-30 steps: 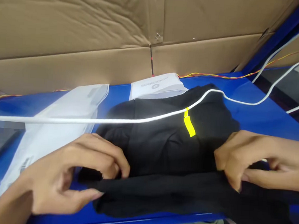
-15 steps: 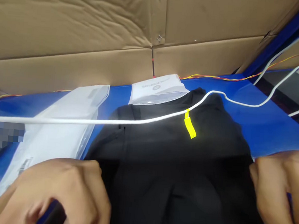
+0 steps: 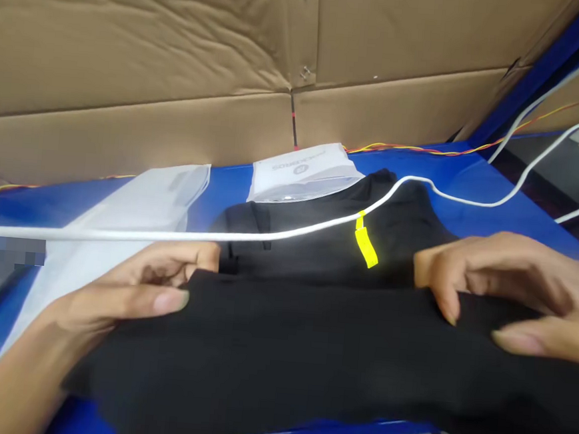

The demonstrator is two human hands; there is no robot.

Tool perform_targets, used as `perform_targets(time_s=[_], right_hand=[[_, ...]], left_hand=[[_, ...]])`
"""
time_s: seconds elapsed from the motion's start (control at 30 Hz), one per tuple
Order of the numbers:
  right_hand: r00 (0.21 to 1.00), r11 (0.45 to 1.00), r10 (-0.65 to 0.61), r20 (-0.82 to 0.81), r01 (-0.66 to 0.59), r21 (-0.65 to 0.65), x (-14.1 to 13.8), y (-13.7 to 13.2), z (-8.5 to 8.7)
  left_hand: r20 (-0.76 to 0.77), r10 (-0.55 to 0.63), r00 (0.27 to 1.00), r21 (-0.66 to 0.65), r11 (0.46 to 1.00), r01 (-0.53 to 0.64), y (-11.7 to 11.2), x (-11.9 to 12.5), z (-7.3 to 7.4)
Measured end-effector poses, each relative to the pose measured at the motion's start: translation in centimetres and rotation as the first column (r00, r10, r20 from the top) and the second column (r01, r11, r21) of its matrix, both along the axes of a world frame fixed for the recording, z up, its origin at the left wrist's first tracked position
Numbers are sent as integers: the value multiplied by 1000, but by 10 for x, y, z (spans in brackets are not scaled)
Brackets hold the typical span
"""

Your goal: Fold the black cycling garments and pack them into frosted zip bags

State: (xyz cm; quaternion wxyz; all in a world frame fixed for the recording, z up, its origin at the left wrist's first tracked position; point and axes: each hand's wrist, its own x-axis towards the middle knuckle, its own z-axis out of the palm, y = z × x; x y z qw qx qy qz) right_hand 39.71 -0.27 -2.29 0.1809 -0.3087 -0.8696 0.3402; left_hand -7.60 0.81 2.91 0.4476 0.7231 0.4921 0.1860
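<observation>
A black garment with a small yellow tag lies on the blue table. Its near part is folded over the far part. My left hand pinches the left end of the folded edge between thumb and fingers. At the right end of that edge, my right hand grips the cloth with its fingers curled over it. A white cable runs across above the garment, just beyond both hands.
A clear plastic bag lies on the table to the left. A white printed packet sits behind the garment. Cardboard walls close the back. Red-yellow wires and more white cables trail at the right.
Both hands have lifted the garment's near part and carried it forward over the far part, so a straight folded edge now lies between them.
</observation>
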Motion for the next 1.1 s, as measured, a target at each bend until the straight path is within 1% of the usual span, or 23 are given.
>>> perform_targets(time_s=[0.03,0.07,0.1,0.13,0.17,0.23,0.3,0.37,0.43,0.5,0.6,0.67,0.7,0.77,0.83,0.87,0.9,0.93,0.97,1.0,1.03,1.07,1.1], right_hand=[[998,989,-21,-59,12,-145,-20,25,20],[988,975,-75,-133,45,-216,-34,44,33],[976,964,-149,-160,107,-243,-44,56,38],[960,956,-225,-164,185,-228,-49,62,37],[948,947,-285,-144,255,-195,-50,64,32],[951,960,-280,-131,281,-9,-46,62,15],[954,933,-285,-88,297,204,-41,61,1],[961,895,-274,-45,272,354,-40,62,-4],[968,879,-249,12,221,421,-41,65,-2],[969,873,-239,68,184,453,-42,67,1],[963,874,-261,69,205,441,-43,68,3],[955,893,-296,18,270,359,-43,67,4],[947,904,-321,-5,308,296,-43,67,4],[917,905,-392,-69,398,147,-43,68,6],[866,879,-476,-151,476,-40,-42,70,7],[835,856,-517,-187,498,-140,-42,72,8],[808,830,-551,-207,505,-237,-41,73,8],[791,801,-576,-205,498,-332,-40,74,8],[792,771,-584,-178,473,-427,-38,75,8],[797,734,-585,-150,441,-517,-37,76,9],[805,689,-581,-122,405,-601,-37,76,9],[810,639,-578,-103,371,-674,-37,75,10],[806,596,-583,-101,341,-727,-38,73,12]], left_hand=[[46,42,998,-94,995,-38,9,4,5],[63,121,991,-107,988,-114,17,7,9],[29,126,992,-115,986,-122,24,10,11],[-25,105,994,-67,992,-107,30,12,13],[-86,110,990,14,994,-110,35,14,13],[-202,100,974,131,989,-75,39,14,10],[-288,99,953,185,982,-46,38,12,6],[-333,82,939,194,981,-17,35,8,2],[-374,68,925,207,978,11,31,3,0],[-432,57,900,202,979,35,29,0,0],[-446,83,891,190,982,3,29,1,2],[-391,153,908,224,972,-67,31,4,3],[-351,202,914,251,961,-116,32,6,3],[-243,289,926,280,935,-218,35,8,2],[-125,339,933,267,917,-297,38,9,-1],[-73,352,933,271,907,-321,39,8,-2],[-43,339,940,276,908,-315,39,8,-2],[-26,314,949,295,910,-293,38,7,-3],[-19,280,960,334,907,-258,37,7,-3],[-37,233,972,397,896,-199,36,7,-2],[-74,173,982,484,867,-116,34,9,-1],[-138,101,985,582,813,-1,31,11,0],[-227,14,974,673,725,147,28,14,2]])
